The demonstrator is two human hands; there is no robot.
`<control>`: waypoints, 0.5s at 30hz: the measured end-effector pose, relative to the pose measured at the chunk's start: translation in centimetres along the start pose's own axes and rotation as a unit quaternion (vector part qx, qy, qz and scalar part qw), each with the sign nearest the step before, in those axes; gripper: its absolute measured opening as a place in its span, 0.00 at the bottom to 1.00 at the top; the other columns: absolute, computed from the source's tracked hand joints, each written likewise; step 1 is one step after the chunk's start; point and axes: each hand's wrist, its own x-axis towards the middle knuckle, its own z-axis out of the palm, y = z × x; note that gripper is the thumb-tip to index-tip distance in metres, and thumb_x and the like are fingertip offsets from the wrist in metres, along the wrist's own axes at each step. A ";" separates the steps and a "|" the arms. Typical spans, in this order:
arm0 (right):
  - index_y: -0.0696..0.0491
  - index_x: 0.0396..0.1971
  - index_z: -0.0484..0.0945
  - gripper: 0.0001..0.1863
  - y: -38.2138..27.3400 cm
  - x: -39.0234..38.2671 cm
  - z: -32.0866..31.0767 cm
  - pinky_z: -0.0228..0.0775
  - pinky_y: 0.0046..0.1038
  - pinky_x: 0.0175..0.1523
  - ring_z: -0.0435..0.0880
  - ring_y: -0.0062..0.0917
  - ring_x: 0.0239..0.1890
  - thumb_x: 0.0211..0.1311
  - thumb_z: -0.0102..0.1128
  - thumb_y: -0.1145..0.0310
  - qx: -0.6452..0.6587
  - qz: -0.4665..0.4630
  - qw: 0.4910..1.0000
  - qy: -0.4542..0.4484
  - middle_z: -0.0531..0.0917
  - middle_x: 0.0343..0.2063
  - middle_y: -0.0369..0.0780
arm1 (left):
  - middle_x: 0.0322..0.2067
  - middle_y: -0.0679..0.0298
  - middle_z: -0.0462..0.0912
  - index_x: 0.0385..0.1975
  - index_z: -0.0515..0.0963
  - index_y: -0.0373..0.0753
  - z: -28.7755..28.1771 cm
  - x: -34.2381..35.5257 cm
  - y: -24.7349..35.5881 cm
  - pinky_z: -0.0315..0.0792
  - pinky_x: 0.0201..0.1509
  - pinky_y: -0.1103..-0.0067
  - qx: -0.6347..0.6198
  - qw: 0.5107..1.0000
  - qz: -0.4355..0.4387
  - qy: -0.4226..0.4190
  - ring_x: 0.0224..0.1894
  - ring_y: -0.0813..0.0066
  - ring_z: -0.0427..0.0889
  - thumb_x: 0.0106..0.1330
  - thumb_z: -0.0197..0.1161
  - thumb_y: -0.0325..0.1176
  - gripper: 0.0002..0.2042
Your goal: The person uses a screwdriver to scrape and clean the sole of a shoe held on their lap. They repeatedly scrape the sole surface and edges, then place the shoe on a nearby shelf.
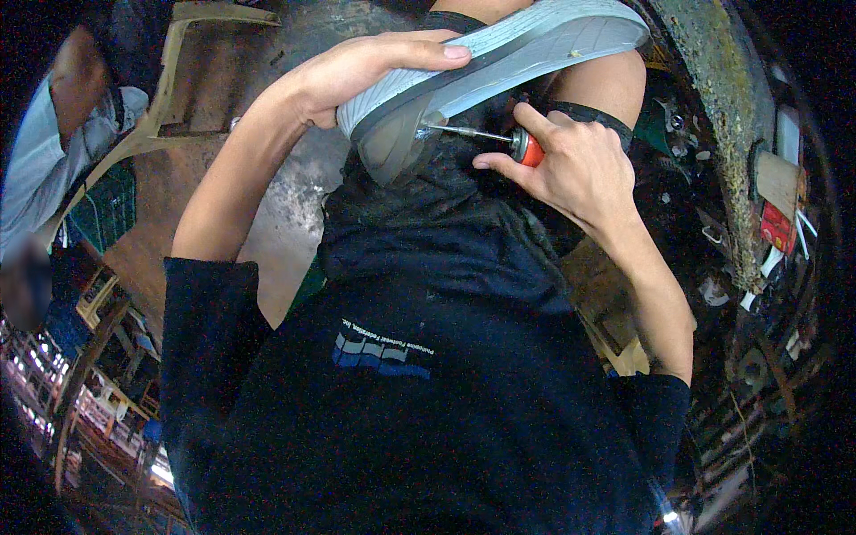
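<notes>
The lettering I can make out is a small white line printed across the seated person's black T-shirt, above a wave-like emblem in grey, white and blue. Far off on the right sits a red packet, its print too small to read, just below a tan block-like piece. Over on the left stands a green mesh container; I can't tell what is inside.

The pale grey sandal is held up over the person's lap, slanting from the left hand toward the right knee. The left hand's thumb lies along the ridged sole edge; its other fingers are hidden behind, so I can't tell how they close. The right hand wraps the red handle of an awl, index finger over the top and thumb held out to the side. The awl's slim metal shaft points left, its tip at the taupe strap. Another person in pale blue trousers is at the far left.
</notes>
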 end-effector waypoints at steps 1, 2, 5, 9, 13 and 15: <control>0.45 0.46 0.84 0.38 0.0 0.0 0.0 0.86 0.50 0.32 0.92 0.50 0.28 0.64 0.64 0.22 0.000 0.001 1.000 0.008 0.90 0.28 0.49 | 0.53 0.65 0.85 0.65 0.81 0.39 -0.1 0.1 0.0 0.81 0.55 0.80 0.002 1.000 0.005 -0.014 0.53 0.80 0.86 0.80 0.64 0.57 0.28; 0.45 0.46 0.84 0.37 -0.1 0.1 0.0 0.86 0.50 0.31 0.92 0.49 0.28 0.64 0.64 0.22 -0.003 0.007 1.000 0.012 0.90 0.28 0.49 | 0.53 0.65 0.85 0.65 0.81 0.39 -0.2 0.4 -0.1 0.81 0.56 0.80 0.004 1.000 0.010 -0.027 0.53 0.80 0.86 0.80 0.64 0.57 0.28; 0.45 0.45 0.84 0.37 -0.5 0.0 0.2 0.85 0.49 0.31 0.92 0.49 0.27 0.65 0.63 0.22 -0.006 0.005 1.000 0.008 0.89 0.27 0.48 | 0.53 0.65 0.85 0.65 0.81 0.38 -0.5 0.7 -0.3 0.81 0.57 0.79 -0.004 0.999 0.015 -0.050 0.54 0.80 0.86 0.79 0.65 0.57 0.29; 0.45 0.45 0.84 0.37 -0.7 -0.1 0.3 0.85 0.48 0.30 0.92 0.49 0.27 0.65 0.64 0.22 -0.003 -0.017 1.000 0.004 0.89 0.26 0.48 | 0.53 0.65 0.85 0.66 0.80 0.37 0.0 1.0 -0.9 0.82 0.57 0.79 -0.020 0.999 0.023 -0.032 0.54 0.80 0.85 0.79 0.65 0.56 0.30; 0.46 0.44 0.84 0.36 0.0 0.1 0.0 0.86 0.50 0.32 0.92 0.49 0.27 0.65 0.64 0.23 -0.006 -0.002 1.000 0.028 0.89 0.24 0.48 | 0.58 0.61 0.85 0.72 0.77 0.36 -0.1 0.7 -0.9 0.81 0.59 0.78 -0.034 0.999 0.008 -0.008 0.58 0.77 0.85 0.78 0.67 0.56 0.33; 0.46 0.44 0.85 0.36 0.2 0.0 -0.1 0.86 0.50 0.32 0.92 0.49 0.27 0.65 0.64 0.23 -0.006 -0.007 1.000 0.017 0.89 0.24 0.48 | 0.61 0.59 0.85 0.74 0.75 0.36 -0.6 0.8 -0.6 0.81 0.60 0.78 -0.019 0.998 0.016 -0.058 0.60 0.74 0.85 0.78 0.67 0.56 0.35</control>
